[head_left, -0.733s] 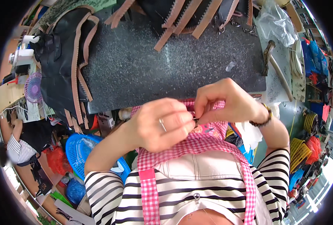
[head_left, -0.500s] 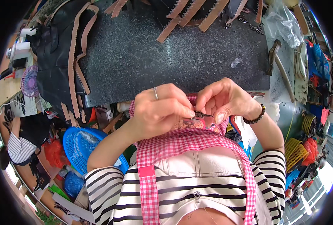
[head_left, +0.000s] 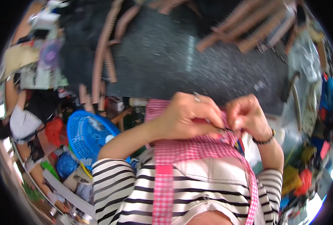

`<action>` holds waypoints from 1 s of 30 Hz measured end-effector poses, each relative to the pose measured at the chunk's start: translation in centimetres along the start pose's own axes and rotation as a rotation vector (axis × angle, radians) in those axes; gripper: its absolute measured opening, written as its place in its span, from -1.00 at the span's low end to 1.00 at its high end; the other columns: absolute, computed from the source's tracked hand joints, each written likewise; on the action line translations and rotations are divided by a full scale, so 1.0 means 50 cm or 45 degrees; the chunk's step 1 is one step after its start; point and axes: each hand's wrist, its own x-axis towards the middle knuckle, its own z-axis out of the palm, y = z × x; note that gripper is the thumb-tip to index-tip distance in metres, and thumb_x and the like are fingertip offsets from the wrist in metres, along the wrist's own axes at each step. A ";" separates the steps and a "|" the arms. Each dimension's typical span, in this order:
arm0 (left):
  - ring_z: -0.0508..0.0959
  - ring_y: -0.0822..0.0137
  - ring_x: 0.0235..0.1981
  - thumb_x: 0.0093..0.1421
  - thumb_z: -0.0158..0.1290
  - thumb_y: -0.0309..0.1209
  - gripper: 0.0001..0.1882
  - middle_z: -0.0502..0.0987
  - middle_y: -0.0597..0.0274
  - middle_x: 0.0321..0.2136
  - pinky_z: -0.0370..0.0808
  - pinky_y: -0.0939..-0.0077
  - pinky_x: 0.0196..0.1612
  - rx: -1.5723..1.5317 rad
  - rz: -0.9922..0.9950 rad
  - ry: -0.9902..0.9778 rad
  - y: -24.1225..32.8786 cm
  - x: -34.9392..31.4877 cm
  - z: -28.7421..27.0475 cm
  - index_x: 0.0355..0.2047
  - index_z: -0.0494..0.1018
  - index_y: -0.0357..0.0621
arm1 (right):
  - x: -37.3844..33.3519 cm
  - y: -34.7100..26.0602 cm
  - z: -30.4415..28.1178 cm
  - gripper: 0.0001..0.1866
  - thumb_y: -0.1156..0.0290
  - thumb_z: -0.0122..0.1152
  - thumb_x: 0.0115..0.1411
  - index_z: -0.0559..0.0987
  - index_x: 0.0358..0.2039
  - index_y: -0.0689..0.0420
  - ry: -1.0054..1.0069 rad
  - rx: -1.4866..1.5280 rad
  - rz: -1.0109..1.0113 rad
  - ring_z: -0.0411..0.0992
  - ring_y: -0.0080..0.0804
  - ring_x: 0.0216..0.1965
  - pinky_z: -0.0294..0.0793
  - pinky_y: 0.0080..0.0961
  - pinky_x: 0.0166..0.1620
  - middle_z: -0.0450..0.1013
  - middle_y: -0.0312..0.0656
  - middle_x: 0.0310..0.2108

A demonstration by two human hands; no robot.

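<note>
My left hand [head_left: 192, 118] and my right hand [head_left: 249, 116] meet above my lap, just short of the table's near edge. Between their fingertips is a small dark metal piece [head_left: 227, 129], blurred and mostly covered, so its exact kind does not show. The left thumb and forefinger pinch it from one side. On the other side the right thumb and fingers are closed at its end. Below the hands lies my pink checked apron [head_left: 207, 152].
Ahead is a dark speckled table [head_left: 159, 63]. Dark leather pieces with brown toothed strips [head_left: 103, 56] hang over its left end; more brown strips [head_left: 245, 26] lie at the far right. A blue plastic basket [head_left: 74, 131] stands at left. Another person [head_left: 24, 122] sits far left.
The whole view has swung, shifting the table and hands to the right in the picture, and is now blurred. Both hands stay together at the small dark metal piece.
</note>
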 end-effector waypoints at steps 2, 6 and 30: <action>0.65 0.32 -0.41 -0.02 0.32 -0.56 -0.85 0.64 0.18 -0.38 0.55 0.53 -0.39 -0.062 0.064 0.029 0.008 -0.004 -0.004 -0.38 0.64 -0.20 | -0.007 0.006 -0.008 -0.76 0.44 0.42 0.08 0.53 -0.49 0.33 0.091 -0.008 -0.011 0.47 -0.54 -0.55 0.53 -0.62 -0.50 0.46 -0.21 -0.51; 0.65 0.38 -0.37 0.02 0.31 -0.57 -0.84 0.64 0.18 -0.36 0.55 0.59 -0.33 -0.121 -0.036 0.268 0.013 -0.029 0.008 -0.34 0.65 -0.19 | -0.001 -0.005 0.085 -0.72 0.44 0.46 0.05 0.53 -0.37 0.33 0.268 0.002 -0.356 0.51 -0.44 -0.43 0.56 -0.60 -0.39 0.49 -0.13 -0.38; 0.55 0.41 -0.29 0.01 0.29 -0.62 -0.76 0.54 0.19 -0.33 0.51 0.55 -0.17 -0.583 -0.374 0.033 0.056 -0.015 -0.051 -0.26 0.63 -0.30 | 0.035 -0.051 0.084 -0.86 0.60 0.34 0.12 0.51 -0.38 0.31 0.048 -0.236 -0.184 0.60 -0.43 -0.41 0.64 -0.61 -0.37 0.58 -0.08 -0.42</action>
